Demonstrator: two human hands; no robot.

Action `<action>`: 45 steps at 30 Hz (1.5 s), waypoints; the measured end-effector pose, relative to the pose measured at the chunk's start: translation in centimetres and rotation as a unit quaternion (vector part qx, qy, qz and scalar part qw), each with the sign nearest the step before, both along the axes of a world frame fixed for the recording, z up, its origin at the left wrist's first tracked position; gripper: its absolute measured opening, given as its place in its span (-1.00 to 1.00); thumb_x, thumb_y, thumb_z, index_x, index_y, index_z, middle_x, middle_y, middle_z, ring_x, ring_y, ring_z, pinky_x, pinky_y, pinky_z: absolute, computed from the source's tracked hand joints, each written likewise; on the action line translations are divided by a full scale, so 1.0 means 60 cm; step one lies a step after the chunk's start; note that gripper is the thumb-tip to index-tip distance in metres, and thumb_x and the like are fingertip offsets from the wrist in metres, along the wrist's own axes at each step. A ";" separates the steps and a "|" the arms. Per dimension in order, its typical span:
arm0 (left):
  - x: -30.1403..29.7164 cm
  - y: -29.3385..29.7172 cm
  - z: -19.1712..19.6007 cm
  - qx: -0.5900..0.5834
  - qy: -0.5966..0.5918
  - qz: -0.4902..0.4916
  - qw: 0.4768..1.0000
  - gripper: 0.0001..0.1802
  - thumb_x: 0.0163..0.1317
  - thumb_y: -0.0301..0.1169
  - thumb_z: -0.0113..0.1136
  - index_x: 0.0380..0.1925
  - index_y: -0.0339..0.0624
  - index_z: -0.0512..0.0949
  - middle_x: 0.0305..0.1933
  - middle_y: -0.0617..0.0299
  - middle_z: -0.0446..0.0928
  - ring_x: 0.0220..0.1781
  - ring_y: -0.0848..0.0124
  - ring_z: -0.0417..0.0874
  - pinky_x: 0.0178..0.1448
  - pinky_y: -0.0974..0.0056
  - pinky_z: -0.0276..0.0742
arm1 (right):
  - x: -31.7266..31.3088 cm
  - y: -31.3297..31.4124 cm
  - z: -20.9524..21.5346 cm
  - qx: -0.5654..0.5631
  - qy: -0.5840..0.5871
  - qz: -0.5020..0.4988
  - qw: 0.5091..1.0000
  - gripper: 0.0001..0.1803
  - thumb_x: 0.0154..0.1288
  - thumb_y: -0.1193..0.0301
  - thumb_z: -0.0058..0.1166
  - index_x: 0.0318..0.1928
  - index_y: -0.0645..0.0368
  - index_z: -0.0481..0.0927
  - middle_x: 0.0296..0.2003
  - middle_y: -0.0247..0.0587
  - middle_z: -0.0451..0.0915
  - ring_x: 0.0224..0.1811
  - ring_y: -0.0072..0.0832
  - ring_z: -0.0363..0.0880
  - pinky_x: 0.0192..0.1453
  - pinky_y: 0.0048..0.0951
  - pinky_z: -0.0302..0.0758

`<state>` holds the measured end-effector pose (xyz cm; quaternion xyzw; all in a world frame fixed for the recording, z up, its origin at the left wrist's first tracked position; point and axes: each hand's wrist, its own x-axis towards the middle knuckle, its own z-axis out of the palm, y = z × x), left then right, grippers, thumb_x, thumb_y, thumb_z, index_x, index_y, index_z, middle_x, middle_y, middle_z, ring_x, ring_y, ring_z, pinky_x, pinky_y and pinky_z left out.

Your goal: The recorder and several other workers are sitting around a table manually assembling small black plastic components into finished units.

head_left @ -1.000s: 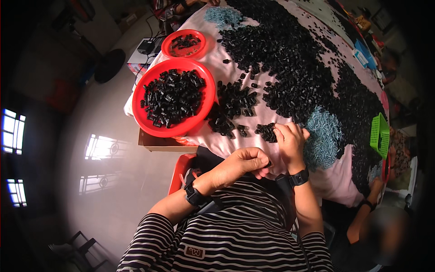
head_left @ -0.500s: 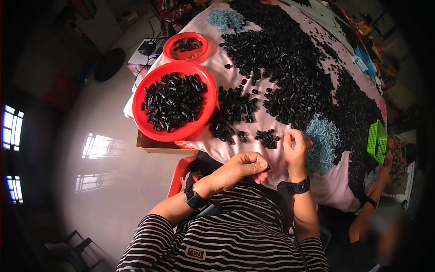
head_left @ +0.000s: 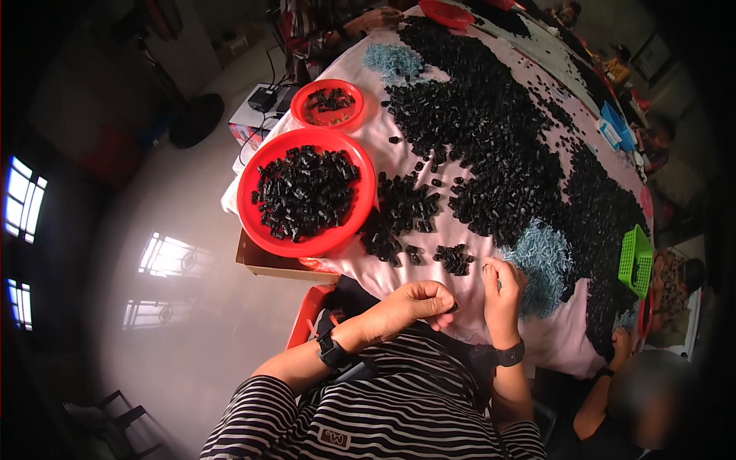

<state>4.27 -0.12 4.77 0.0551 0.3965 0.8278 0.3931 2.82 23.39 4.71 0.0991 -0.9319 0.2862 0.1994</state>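
Over the near edge of the cloth-covered table, my left hand (head_left: 418,305) pinches a small black plastic part (head_left: 453,307) between thumb and fingers. To its right, my right hand (head_left: 503,295) has thumb and forefinger bent together. What those fingertips hold is too small to make out. Beside that hand lies a heap of thin light-blue pin-like pieces (head_left: 543,257). A small cluster of black parts (head_left: 455,259) sits on the cloth just beyond my hands. Farther left, more black parts (head_left: 408,203) lie loosely against a large red basin (head_left: 253,230) filled with black parts.
A smaller red basin (head_left: 357,103) with a few black parts stands behind the large one. A broad spread of black parts (head_left: 491,130) covers much of the pink cloth. A green basket (head_left: 635,262) stands at the right, near a co-worker's arm (head_left: 594,402). A cardboard box (head_left: 284,264) sits below the left edge.
The view has shifted, so the table and basins appear lower. My right hand has come slightly nearer my body relative to the cluster; my left hand keeps its pinch on the black part.
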 end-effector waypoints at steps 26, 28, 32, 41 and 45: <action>0.000 0.004 0.002 0.012 -0.018 -0.006 1.000 -0.71 0.54 -0.19 0.15 -0.09 -0.22 0.61 -0.20 0.27 0.68 -0.17 0.49 0.67 0.02 0.34 0.61 | 0.048 -0.026 0.075 -0.003 -0.016 0.018 1.000 -0.80 0.37 0.56 0.18 -0.03 0.11 0.68 -0.32 -0.34 0.60 -0.24 -0.41 0.54 0.16 -0.29 0.26; 0.000 0.003 0.003 0.009 -0.023 -0.006 1.000 -0.72 0.53 -0.19 0.16 -0.10 -0.21 0.61 -0.20 0.27 0.68 -0.17 0.49 0.67 0.03 0.34 0.60 | 0.049 -0.026 0.074 -0.008 -0.014 0.018 1.000 -0.80 0.37 0.56 0.18 -0.03 0.12 0.68 -0.31 -0.33 0.60 -0.23 -0.40 0.54 0.15 -0.29 0.26; 0.000 0.001 0.006 0.004 -0.015 -0.003 1.000 -0.72 0.53 -0.18 0.16 -0.11 -0.20 0.60 -0.21 0.27 0.68 -0.17 0.50 0.66 0.03 0.34 0.60 | 0.050 -0.026 0.077 -0.017 -0.021 0.026 0.999 -0.78 0.36 0.58 0.17 -0.01 0.14 0.68 -0.31 -0.31 0.61 -0.22 -0.37 0.55 0.12 -0.30 0.30; 0.007 0.007 0.002 0.013 -0.001 0.022 1.000 -0.66 0.53 -0.21 0.16 0.03 -0.28 0.62 -0.15 0.24 0.68 -0.14 0.47 0.66 0.08 0.31 0.61 | 0.063 -0.040 0.092 -0.076 -0.024 0.021 0.997 -0.78 0.38 0.57 0.18 0.01 0.18 0.68 -0.27 -0.28 0.62 -0.19 -0.34 0.54 0.10 -0.31 0.37; 0.003 0.006 0.000 0.025 0.007 0.031 0.999 -0.64 0.53 -0.27 0.15 0.11 -0.32 0.61 -0.10 0.21 0.69 -0.08 0.45 0.69 0.14 0.28 0.63 | 0.065 -0.048 0.105 -0.132 -0.047 0.025 0.990 -0.81 0.39 0.57 0.19 -0.02 0.17 0.69 -0.26 -0.27 0.61 -0.16 -0.34 0.53 0.07 -0.34 0.41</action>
